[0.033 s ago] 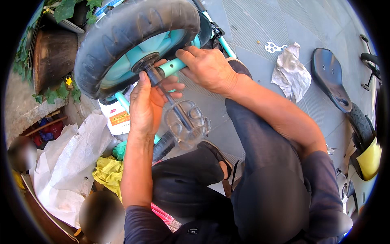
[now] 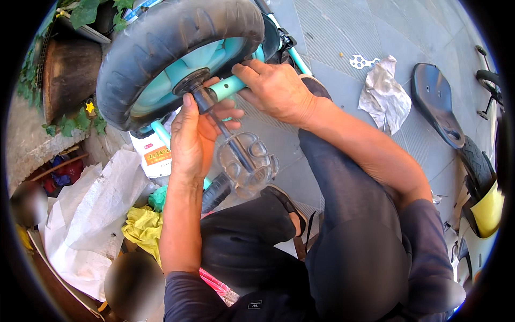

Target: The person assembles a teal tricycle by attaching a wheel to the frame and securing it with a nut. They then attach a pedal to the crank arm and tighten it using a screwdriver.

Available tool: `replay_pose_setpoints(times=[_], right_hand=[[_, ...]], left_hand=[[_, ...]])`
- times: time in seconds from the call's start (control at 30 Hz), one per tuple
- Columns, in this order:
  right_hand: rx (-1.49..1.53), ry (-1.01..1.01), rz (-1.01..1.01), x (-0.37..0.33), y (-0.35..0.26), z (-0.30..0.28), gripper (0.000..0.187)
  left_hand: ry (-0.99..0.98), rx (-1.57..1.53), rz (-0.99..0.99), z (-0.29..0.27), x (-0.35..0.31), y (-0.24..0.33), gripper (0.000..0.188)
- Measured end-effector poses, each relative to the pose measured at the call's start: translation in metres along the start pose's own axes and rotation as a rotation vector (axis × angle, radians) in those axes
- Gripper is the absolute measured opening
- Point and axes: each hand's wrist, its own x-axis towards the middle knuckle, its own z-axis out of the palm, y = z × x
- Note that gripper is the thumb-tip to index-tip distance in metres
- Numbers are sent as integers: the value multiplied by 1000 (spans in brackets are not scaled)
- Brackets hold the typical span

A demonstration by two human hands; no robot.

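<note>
A child's trike or bike wheel (image 2: 126, 64) with a chunky black tyre and mint-green hub fills the upper left, tilted. My left hand (image 2: 190, 134) is closed around the black collar (image 2: 203, 99) at the wheel's centre, its thumb on the near side and its fingers partly hidden behind. From that collar a metal rod runs down to a clear plastic pedal (image 2: 249, 174). My right hand (image 2: 279, 94) grips a mint-green tube (image 2: 227, 88), whose end with a small hole meets the collar. The right fingertips are partly hidden behind the tube.
A flat multi-hole spanner (image 2: 360, 62), a crumpled pale wrapper (image 2: 385, 96) and a black seat (image 2: 437, 99) lie on the grey tiles at right. White sheeting (image 2: 91, 209) and a yellow bag (image 2: 144, 229) lie at left, below a brown plant pot (image 2: 72, 75).
</note>
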Motion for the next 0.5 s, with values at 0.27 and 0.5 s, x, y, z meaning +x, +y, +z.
replay_pose_setpoints(times=[0.27,0.5], right_hand=[[51,122,461,-57,27,-47,13],[5,206,1113,-192,47,-85,15]], left_hand=[[106,57,-50,9,-4,3,54],[148,-2,-103,-1,-8,3,52]])
